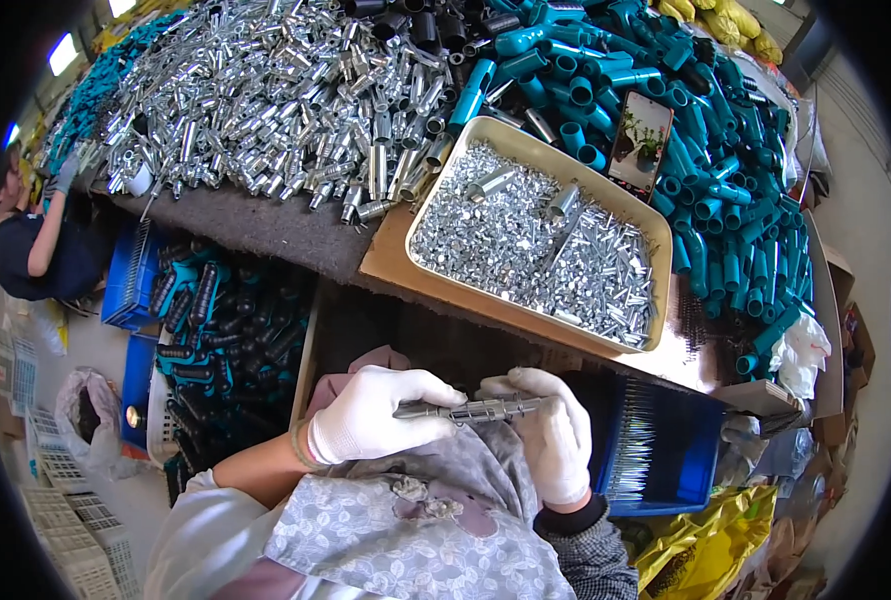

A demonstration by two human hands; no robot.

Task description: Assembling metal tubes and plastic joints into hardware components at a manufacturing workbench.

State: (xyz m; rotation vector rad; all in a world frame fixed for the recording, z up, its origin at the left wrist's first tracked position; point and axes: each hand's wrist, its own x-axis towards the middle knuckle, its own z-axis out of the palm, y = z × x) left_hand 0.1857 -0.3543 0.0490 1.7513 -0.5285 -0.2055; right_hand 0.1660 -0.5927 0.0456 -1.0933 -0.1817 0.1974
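Note:
Above my lap I hold a slim silver metal shaft with a stepped, sleeve-like part point(485, 410) lying roughly level. My left hand point(380, 412), in a white glove, pinches its left end between thumb and fingers. On the other end, the gloved fingers of my right hand point(557, 435) are closed, hiding the tip. Just beyond my hands, a cream tray point(525, 318) on the bench holds many small silver pins point(505, 240) and bits, with a few larger metal sleeves on top.
Shiny metal sleeves point(265, 100) are heaped at the back left, teal plastic tubes point(705, 170) at the right. A phone point(643, 143) leans on the tubes. Below the bench are teal-and-black handles point(210, 300) and a blue bin point(690, 450) of metal rods. Another person point(40, 245) works far left.

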